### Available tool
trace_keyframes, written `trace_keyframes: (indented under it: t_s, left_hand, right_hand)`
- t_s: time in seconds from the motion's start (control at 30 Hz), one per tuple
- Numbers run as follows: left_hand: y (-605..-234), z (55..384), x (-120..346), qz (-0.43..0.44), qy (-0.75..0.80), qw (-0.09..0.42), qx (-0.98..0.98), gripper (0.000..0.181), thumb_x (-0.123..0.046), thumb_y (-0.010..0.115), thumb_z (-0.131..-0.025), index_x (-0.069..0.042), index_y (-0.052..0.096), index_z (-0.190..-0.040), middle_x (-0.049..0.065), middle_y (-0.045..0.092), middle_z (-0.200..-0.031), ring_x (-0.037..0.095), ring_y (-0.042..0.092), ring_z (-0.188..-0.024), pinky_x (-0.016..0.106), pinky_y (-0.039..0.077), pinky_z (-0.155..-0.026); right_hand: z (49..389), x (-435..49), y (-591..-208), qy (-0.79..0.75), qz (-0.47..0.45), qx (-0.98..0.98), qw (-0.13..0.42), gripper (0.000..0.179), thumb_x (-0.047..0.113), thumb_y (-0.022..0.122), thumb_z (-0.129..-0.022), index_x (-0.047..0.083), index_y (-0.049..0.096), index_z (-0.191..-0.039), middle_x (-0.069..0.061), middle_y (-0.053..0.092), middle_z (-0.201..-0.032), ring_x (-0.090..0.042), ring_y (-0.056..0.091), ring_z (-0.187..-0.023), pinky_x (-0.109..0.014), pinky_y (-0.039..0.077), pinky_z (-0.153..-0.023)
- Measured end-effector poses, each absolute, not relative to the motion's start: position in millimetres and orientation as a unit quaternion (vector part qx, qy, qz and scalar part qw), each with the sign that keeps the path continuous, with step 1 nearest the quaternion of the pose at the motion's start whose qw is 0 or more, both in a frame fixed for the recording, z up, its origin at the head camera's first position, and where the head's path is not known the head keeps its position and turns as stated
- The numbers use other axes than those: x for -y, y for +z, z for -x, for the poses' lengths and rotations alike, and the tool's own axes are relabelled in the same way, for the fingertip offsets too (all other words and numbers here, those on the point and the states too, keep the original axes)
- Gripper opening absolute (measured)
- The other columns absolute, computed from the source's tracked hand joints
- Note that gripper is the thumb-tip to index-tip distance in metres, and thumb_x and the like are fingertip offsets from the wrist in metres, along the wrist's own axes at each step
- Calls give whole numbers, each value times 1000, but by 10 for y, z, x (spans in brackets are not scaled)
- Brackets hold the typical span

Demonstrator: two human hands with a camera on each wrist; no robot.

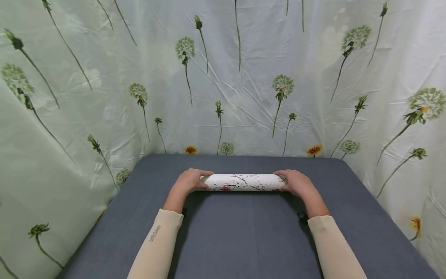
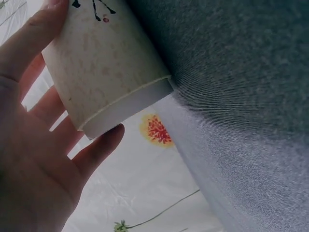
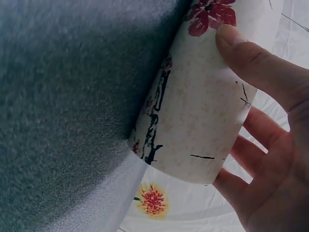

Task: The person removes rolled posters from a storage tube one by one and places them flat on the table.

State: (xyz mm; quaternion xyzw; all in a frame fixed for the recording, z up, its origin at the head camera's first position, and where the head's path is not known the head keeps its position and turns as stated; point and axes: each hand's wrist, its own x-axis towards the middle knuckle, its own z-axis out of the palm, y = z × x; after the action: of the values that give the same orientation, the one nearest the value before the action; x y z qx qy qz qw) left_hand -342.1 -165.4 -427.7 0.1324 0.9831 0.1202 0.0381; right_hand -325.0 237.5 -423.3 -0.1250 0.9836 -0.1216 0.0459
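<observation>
A white wallpaper roll (image 1: 244, 182) printed with dark branches and pink-red blossoms lies crosswise on the dark grey table. My left hand (image 1: 188, 181) grips its left end, thumb on the near side and fingers round the far side. The left wrist view shows the rolled end (image 2: 128, 104) of the paper, with a fingertip at its edge. At the opposite end my right hand (image 1: 297, 183) holds it the same way. In the right wrist view the thumb (image 3: 236, 46) presses just below a red blossom, and the other fingers reach behind the roll.
The grey cloth-covered table (image 1: 244, 232) stretches out on all sides of the roll. Behind and beside it hangs a pale curtain (image 1: 244, 89) with dandelion prints, close to the table's back edge. Light sleeves (image 1: 156, 240) cover both forearms.
</observation>
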Motion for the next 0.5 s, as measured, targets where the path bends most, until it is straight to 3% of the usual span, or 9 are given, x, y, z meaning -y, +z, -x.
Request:
trace_keyframes:
  t_s: [0.5]
  left_hand:
    - [-4317,3325,1559,-138,89,-8,-986,65,-43,87,-86,-38,65,-147,13,70,-143,38,70,-122,54,57,-93]
  right_hand:
    - [3497,-2494,-4309,-122,154,-980,18,65,18,85,-90,14,60,-150,-26,56,-154,-53,48,-142,-68,43,-110]
